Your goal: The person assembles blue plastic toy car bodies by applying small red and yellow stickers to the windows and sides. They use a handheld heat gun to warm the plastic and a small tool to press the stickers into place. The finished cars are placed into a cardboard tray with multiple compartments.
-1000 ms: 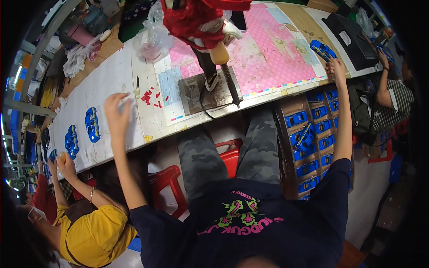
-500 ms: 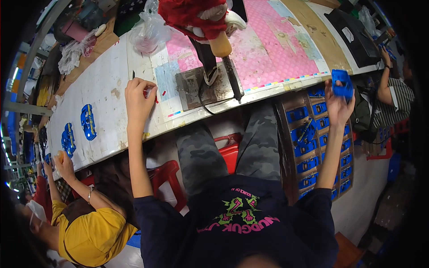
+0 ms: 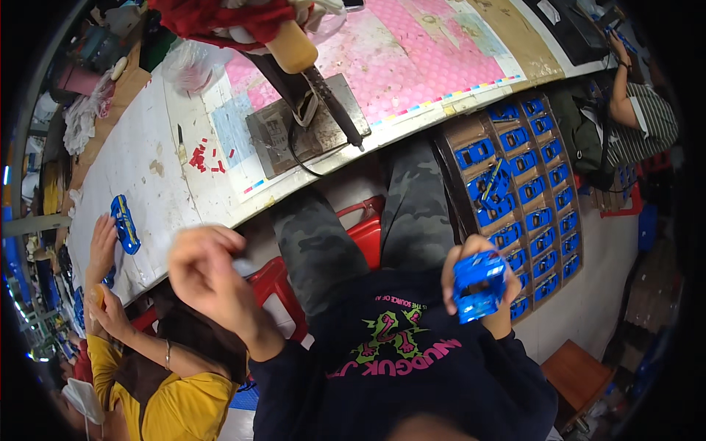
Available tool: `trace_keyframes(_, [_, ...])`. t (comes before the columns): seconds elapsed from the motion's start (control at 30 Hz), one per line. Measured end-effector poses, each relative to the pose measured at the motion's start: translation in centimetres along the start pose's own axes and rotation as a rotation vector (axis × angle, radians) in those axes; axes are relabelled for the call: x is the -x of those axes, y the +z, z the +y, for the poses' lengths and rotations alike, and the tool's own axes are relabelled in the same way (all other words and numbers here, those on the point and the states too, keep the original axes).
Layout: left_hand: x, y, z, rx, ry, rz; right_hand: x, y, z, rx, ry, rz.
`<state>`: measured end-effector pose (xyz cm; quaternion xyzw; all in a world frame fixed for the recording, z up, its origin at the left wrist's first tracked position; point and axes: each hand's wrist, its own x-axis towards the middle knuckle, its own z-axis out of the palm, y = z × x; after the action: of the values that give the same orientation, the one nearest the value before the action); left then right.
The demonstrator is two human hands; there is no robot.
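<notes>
My right hand [image 3: 474, 246] grips a blue toy car body [image 3: 472, 273], held up near my chest with the opening in the shell facing me. My left hand [image 3: 209, 272] is in the air off the table's near edge, smeared by motion. Its fingers are curled in, thumb against forefinger, and whatever they may pinch is too blurred to make out. Beyond it on the white table, several small red pieces [image 3: 198, 158] lie scattered. To their right, a tool with a tan handle and dark metal rod [image 3: 334, 110] slants over a metal plate [image 3: 265, 140].
Right of my legs, a partitioned cardboard tray [image 3: 471, 132] holds rows of blue toy cars. Another blue car [image 3: 125, 224] lies on the table at left, by the hand of a co-worker in a yellow top [image 3: 180, 404]. A clear plastic bag [image 3: 187, 66] lies farther back.
My left hand has left the table by the red pieces and come toward me. My right hand has brought the blue car body from above the tray in toward my chest. The view has shifted.
</notes>
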<state>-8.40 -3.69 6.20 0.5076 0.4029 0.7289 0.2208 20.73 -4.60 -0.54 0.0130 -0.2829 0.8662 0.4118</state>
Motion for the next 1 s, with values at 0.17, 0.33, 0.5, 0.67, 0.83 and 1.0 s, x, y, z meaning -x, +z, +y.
trace_keyframes(0.17, [3.5, 4.5, 1.6, 0.168, -0.219, -0.351, -2.2, 2.0, 1.0, 0.283, 0.026, -0.156])
trace_keyframes(0.33, [4.7, 6.6, 0.9, 0.323, -0.190, -0.549, -2.6, 2.9, 1.2, 0.340, -0.032, -0.130])
trace_keyframes(0.5, [5.1, 6.7, 0.4, 0.348, -0.155, -0.585, -2.4, 3.0, 1.2, 0.387, -0.094, -0.086])
trace_keyframes(0.67, [5.1, 6.5, -0.2, 0.280, 0.021, -0.583, -2.5, 2.6, 1.3, 0.412, -0.131, -0.137])
trace_keyframes(0.83, [4.4, 6.3, -0.5, 0.223, 0.185, -0.630, -3.0, 2.4, 1.1, 0.426, -0.119, -0.193])
trace_keyframes(1.0, [3.3, 6.1, -1.2, 0.256, 0.321, -0.741, -3.3, 2.4, 0.7, 0.459, -0.071, -0.256])
